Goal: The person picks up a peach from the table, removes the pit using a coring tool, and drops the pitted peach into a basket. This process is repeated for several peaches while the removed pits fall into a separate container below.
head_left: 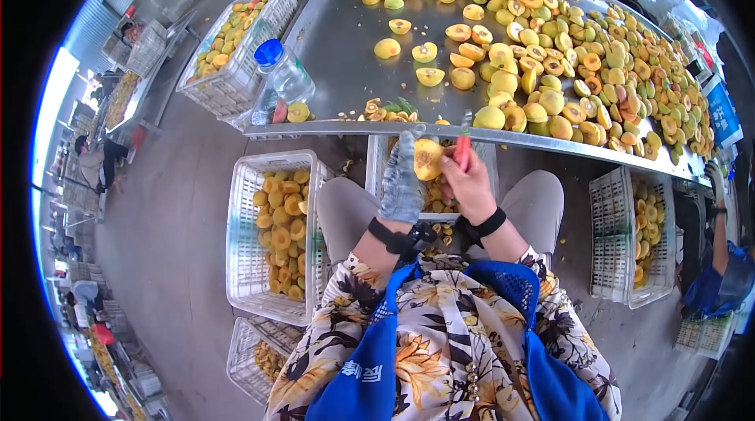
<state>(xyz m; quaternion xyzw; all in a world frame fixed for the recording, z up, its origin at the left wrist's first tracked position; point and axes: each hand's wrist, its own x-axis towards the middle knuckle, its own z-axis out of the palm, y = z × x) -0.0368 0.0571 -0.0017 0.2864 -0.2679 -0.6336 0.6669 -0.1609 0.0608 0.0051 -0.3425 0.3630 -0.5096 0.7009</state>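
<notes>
My left hand (402, 182), in a grey glove, is closed on a halved yellow peach (427, 160) and holds it just in front of the metal table's edge, cut face toward me. My right hand (470, 185) is bare and grips a small tool with a red handle (463, 151); its narrow metal end points up toward the table, and its exact kind does not show. The right fingertips are close beside the peach half. Below both hands a white crate (377, 155) with peach halves stands between my knees, partly hidden by my hands.
Many halved peaches (621, 67) are heaped on the metal table (338, 43). A blue-capped jar (285, 72) stands near its left edge, with pit scraps (387, 112) along the front. Peach crates stand left (236, 248) and right (612, 224). Another person's arm (720, 236) is at far right.
</notes>
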